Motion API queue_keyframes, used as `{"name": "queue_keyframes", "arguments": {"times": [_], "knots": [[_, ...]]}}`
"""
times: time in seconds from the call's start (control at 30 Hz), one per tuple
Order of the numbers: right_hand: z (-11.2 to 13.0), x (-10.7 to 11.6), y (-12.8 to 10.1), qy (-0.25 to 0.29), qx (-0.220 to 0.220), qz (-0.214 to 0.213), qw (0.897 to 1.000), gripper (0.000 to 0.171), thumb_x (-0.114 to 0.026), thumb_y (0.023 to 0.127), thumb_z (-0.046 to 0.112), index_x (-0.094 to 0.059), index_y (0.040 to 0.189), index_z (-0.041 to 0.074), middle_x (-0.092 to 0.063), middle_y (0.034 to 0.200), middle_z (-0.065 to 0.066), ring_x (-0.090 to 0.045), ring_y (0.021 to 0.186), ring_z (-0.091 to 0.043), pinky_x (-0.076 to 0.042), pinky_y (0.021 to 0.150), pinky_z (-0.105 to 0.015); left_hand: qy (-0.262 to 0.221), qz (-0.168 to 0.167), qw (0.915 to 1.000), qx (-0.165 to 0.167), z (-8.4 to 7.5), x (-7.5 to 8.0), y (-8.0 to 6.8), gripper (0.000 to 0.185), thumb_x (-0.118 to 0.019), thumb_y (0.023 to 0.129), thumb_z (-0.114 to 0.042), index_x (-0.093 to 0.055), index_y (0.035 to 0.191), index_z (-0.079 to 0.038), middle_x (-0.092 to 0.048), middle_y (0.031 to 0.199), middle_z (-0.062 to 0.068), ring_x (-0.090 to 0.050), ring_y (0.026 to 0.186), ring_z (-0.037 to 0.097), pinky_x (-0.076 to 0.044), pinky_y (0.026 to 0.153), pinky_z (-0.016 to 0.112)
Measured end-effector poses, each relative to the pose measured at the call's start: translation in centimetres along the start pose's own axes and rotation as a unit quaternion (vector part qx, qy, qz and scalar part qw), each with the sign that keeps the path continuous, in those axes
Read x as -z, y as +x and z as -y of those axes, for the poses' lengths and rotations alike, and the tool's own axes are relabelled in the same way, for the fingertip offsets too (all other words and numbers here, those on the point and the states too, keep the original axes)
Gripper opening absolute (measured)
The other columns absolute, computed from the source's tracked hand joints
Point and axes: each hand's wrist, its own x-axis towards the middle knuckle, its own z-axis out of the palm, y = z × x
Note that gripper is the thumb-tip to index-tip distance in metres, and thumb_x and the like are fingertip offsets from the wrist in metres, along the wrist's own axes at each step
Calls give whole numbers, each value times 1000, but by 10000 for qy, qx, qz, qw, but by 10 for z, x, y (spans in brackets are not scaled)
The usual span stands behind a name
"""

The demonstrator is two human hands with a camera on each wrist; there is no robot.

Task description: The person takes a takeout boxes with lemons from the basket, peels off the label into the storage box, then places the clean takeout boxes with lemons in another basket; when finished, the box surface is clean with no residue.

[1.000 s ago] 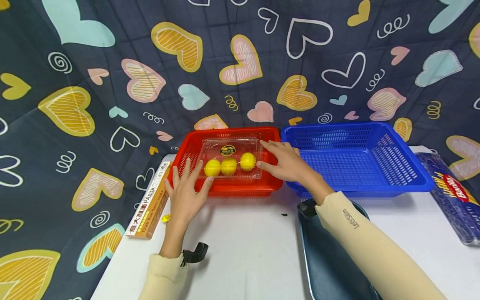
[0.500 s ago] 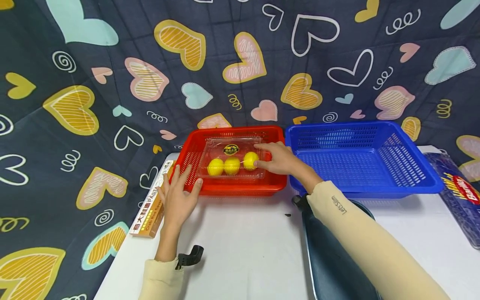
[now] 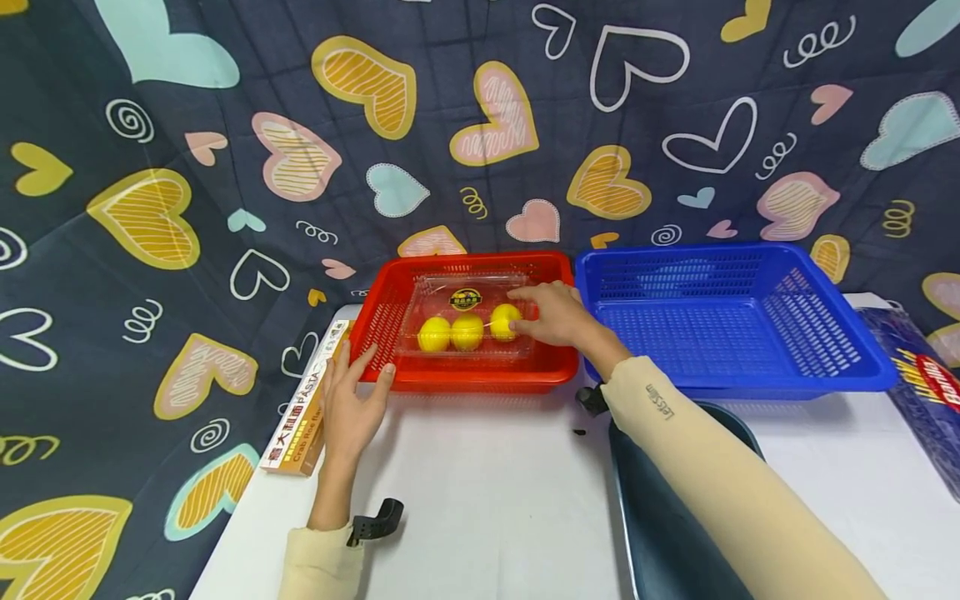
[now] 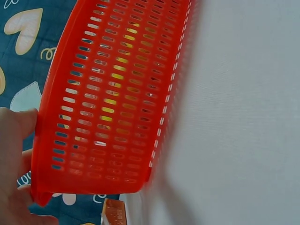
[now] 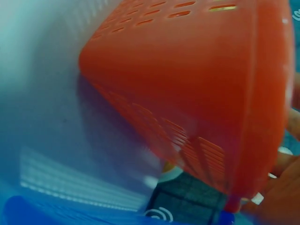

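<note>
A clear plastic box (image 3: 412,321) with a dark label on its lid lies in the red basket (image 3: 483,379). Three yellow round fruits (image 3: 467,332) show through it in a row. My right hand (image 3: 558,315) is over the box's right end, with thumb and index finger apart beside the rightmost fruit. At the basket's front left corner is my left hand (image 3: 352,417), its fingers spread. The left wrist view shows that thumb (image 4: 26,123) right at the basket's rim. In the right wrist view, the basket's wall (image 5: 178,79) covers most of the right hand's fingers.
A blue basket (image 3: 750,383) stands right of the red one. In front of it, a dark tray (image 3: 660,500) lies partly under my right sleeve. A pasta box (image 3: 303,417) is at the left and a blue pasta bag (image 3: 922,392) at the far right. A patterned cloth (image 3: 420,192) hangs behind.
My left hand has drawn back from the clear box to the basket's front left corner. My right hand has shifted slightly left over the box's end. The box stays in the basket.
</note>
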Motion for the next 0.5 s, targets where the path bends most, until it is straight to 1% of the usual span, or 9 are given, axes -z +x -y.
{"name": "queue_keyframes", "arguments": {"times": [0.07,0.23,0.37,0.5], "knots": [[0,0,1,-33,-1,-26,10000,57,-73,94,30,-57,146,14,-61,145,-11,-46,134,-39,-26,118,-61,-174,-71,9998,31,2,-1,0,50,-66,96,-40,-62,142,-19,-29,169,8,-16,157,43,-14,120,74],[0,-1,2,-121,-26,-36,9999,56,-73,94,28,-57,146,15,-61,144,-12,-46,136,-40,-23,119,-61,-506,-187,9985,-33,5,-2,-2,42,-69,95,-38,-70,132,-16,-32,167,6,-20,156,44,-16,121,72],[2,-2,3,-104,30,-64,9999,57,-73,94,27,-57,146,15,-61,144,-12,-47,133,-39,-27,118,-58,-605,-275,9977,-106,7,-3,-2,40,-70,95,-37,-72,128,-14,-35,166,7,-21,155,43,-17,121,71],[3,-5,6,165,97,-8,9998,57,-74,94,25,-56,147,13,-60,145,-15,-45,135,-40,-32,118,-57,-623,-285,9976,-98,8,-3,-2,40,-71,94,-37,-73,128,-14,-35,166,6,-22,155,43,-18,121,71]]}}
